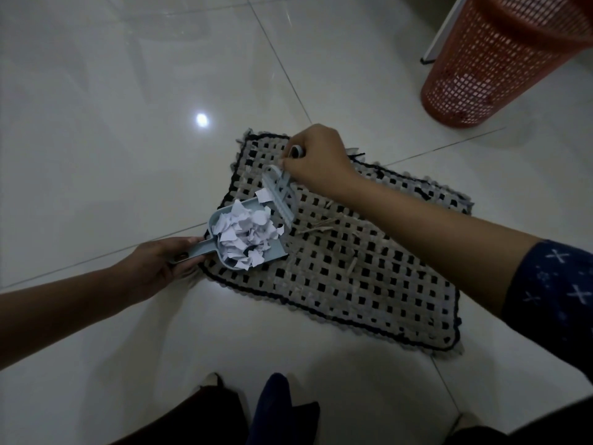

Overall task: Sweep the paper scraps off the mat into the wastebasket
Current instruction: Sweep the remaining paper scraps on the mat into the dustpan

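Our left hand point(154, 268) grips the handle of the light blue dustpan point(224, 232), heaped with white paper scraps point(247, 234), at the woven mat's point(353, 277) left edge. Our right hand point(317, 159) clasps the small brush point(282, 194) against the pan's mouth. The orange wastebasket point(494, 59) stands well apart, beyond the mat's far right corner.

Open tiled floor point(382, 117) between mat point(353, 284) and wastebasket point(481, 78) (white post point(444, 30) just beside it)

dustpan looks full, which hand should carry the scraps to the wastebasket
Left. The left hand grips the dustpan handle with the scraps heaped inside, while the right hand holds the brush. The wastebasket stands off the mat to the right, so it probably means a reach across.
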{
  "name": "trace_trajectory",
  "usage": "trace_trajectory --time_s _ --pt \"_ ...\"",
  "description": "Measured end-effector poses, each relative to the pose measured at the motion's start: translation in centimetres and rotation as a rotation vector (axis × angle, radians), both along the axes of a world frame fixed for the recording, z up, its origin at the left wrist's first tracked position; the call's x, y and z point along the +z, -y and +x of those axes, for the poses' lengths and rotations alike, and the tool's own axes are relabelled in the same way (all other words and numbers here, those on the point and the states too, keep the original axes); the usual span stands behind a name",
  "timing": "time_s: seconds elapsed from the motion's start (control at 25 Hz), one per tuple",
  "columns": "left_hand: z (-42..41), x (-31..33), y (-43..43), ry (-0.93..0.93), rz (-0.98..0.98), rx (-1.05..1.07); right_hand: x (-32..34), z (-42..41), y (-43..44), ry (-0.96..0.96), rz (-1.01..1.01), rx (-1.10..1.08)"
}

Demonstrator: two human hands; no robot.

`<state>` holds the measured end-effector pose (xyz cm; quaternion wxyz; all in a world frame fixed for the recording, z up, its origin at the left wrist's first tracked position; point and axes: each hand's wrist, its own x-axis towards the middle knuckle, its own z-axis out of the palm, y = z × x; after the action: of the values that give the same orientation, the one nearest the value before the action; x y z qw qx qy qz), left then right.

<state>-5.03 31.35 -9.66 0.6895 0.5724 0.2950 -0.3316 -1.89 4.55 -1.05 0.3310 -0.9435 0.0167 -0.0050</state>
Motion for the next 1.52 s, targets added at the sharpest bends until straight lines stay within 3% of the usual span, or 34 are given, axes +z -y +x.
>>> trace_trajectory --time_s 0.2,0.32,0.44,0.84,1.0,1.16,1.52 --pt "-0.8 0.5 -1.4 0.015 -0.040 -0.011 -0.2 1.2 0.7 -0.041 -0.188 0.248" --pt "-1.7 0.7 -2.7 0.014 -0.048 0.026 -1.7 1.4 -1.1 -0.105 -0.413 0.477" --pt "-2.0 0.8 -2.9 0.021 -0.041 0.075 -2.0 1.7 -2.5 -0.164 -0.486 0.495" --pt "-1.5 -0.1 -2.9 0.036 -0.044 0.040 1.4 -0.3 -4.0 -0.129 -0.111 0.280" --pt "-1.4 -0.3 -3.1 0.037 -0.031 0.040 0.1 0.1 -2.1 -0.122 -0.207 0.173" --pt "-1.5 -0.4 -3.2 0.037 -0.026 0.057 -2.3 -3.0 -4.4 -0.065 -0.261 0.281" --pt "-1.7 -0.3 -3.0 0.041 -0.034 0.038 -1.8 -2.1 -5.2 -0.073 0.008 0.155"
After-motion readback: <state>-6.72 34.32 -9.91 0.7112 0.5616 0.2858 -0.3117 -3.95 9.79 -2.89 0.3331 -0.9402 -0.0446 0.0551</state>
